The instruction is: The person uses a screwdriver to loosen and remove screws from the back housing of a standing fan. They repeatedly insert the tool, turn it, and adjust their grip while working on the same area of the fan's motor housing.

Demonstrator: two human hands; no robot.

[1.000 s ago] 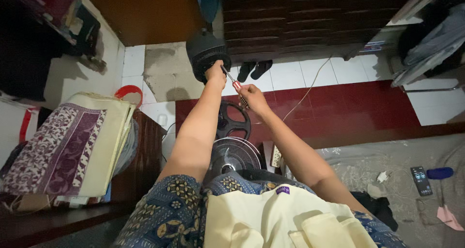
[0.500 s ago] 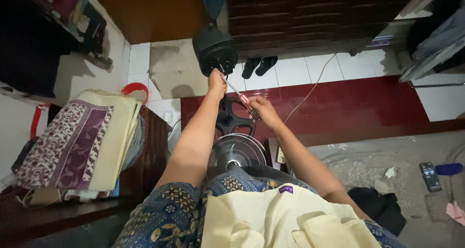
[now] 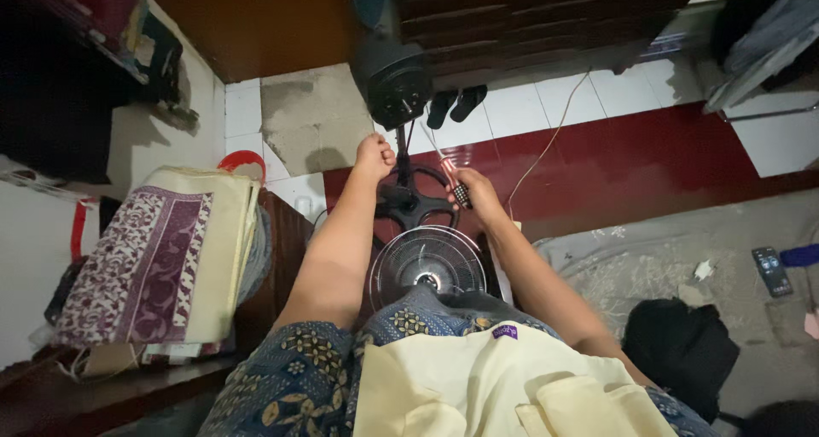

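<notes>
Left hand (image 3: pixel 374 157) fisted on half-hidden fan stand (image 3: pixel 408 200), right hand (image 3: pixel 476 196) gripping screwdriver (image 3: pixel 445 166), tip indistinct.

folded purple patterned cloth (image 3: pixel 145 258), black sandals (image 3: pixel 456 104) (paired), remote control (image 3: pixel 770 270)

A round black fan motor housing (image 3: pixel 394 83) is being seen at twelve o'clock, a round wire fan grille (image 3: pixel 428 269) lying below it, folded patterned cloths (image 3: pixel 158 253) stacked at nine o'clock, a black remote control (image 3: pixel 770 270) lying at three o'clock.
</notes>
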